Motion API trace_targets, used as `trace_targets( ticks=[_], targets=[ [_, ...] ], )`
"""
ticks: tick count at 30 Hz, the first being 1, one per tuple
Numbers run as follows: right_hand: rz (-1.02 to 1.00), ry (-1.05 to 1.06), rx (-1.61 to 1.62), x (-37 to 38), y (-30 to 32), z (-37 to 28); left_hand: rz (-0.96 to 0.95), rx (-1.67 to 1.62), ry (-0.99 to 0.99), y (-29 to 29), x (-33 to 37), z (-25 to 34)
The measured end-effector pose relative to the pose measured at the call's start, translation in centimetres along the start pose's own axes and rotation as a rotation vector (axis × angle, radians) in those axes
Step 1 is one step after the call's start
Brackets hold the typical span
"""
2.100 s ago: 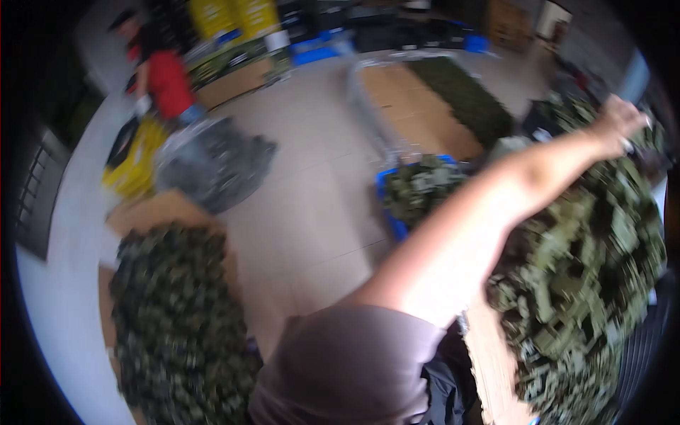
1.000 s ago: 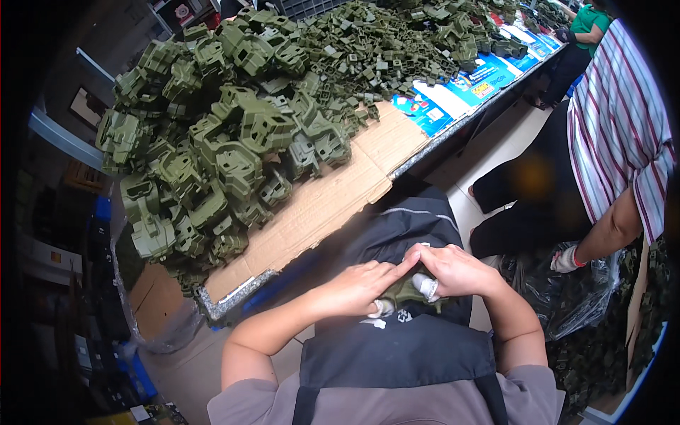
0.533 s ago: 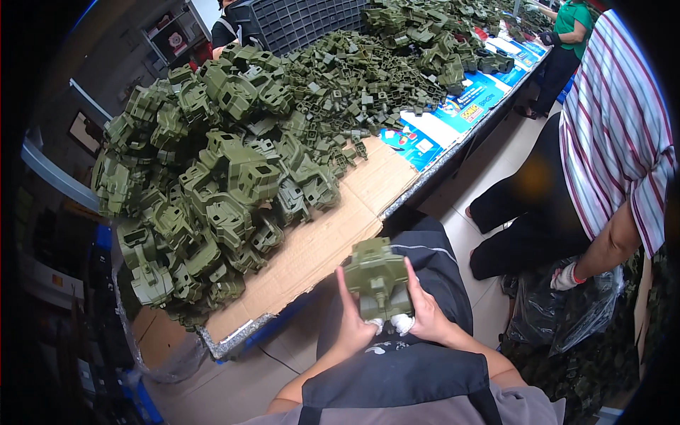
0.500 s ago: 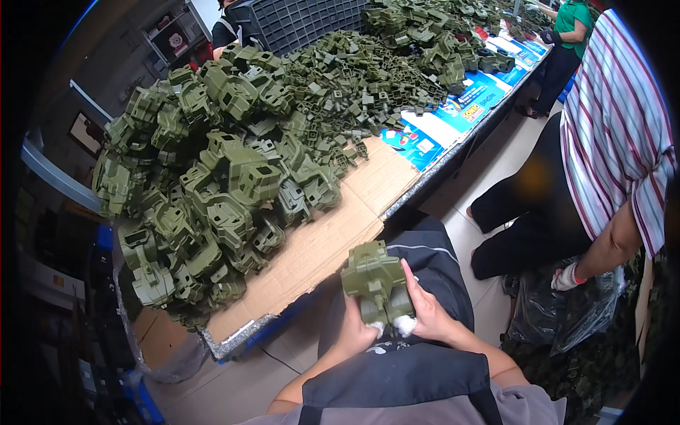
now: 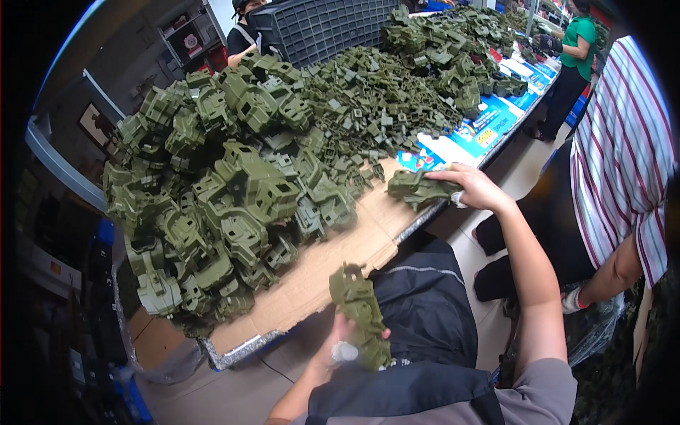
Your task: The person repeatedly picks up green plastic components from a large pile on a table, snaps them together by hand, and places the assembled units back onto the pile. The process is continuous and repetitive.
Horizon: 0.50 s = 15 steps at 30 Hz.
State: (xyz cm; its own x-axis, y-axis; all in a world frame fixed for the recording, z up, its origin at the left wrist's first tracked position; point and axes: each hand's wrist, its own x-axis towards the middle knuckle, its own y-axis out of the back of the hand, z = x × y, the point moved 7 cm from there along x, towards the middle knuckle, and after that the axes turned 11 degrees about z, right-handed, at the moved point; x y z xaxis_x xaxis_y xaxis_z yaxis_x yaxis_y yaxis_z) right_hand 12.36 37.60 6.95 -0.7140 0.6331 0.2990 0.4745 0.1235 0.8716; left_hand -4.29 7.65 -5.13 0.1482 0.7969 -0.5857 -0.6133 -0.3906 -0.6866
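In my left hand [image 5: 341, 341], low in front of my dark apron, is an olive-green moulded plastic part [image 5: 359, 312], held upright and slightly blurred. My fingers wrap around its lower half. My right hand [image 5: 471, 185] reaches out to the table's front edge and grips a second olive-green plastic part [image 5: 416, 188] from above, fingers lying over its right end. That part is over the cardboard [image 5: 340, 244]; whether it rests there I cannot tell. White coverings show on some fingers of both hands. A high heap of larger green plastic parts [image 5: 244, 184] lies to the left.
Smaller green pieces [image 5: 382, 95] spread behind the heap, before a black crate [image 5: 326, 32]. Blue printed card [image 5: 496, 120] covers the table further right. A person in a striped shirt [image 5: 620, 156] stands close at right, beside a plastic bag [image 5: 598, 329]. Other people stand farther back.
Both hands held a green part together at my lap; now they are apart. The right has moved forward to the table edge with a part; the left keeps one low. The view has shifted slightly.
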Motion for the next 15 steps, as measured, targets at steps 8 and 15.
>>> trace_targets(
  ticks=[8,15],
  targets=[
    [-0.306,0.147,-0.226,8.2,-4.0,1.5,-0.034,0.212,-0.494,-0.7,0.2,2.4],
    [0.460,-0.546,-0.156,13.1,-3.5,6.3,0.015,0.222,-0.474,-0.4,2.6,2.5]
  ],
)
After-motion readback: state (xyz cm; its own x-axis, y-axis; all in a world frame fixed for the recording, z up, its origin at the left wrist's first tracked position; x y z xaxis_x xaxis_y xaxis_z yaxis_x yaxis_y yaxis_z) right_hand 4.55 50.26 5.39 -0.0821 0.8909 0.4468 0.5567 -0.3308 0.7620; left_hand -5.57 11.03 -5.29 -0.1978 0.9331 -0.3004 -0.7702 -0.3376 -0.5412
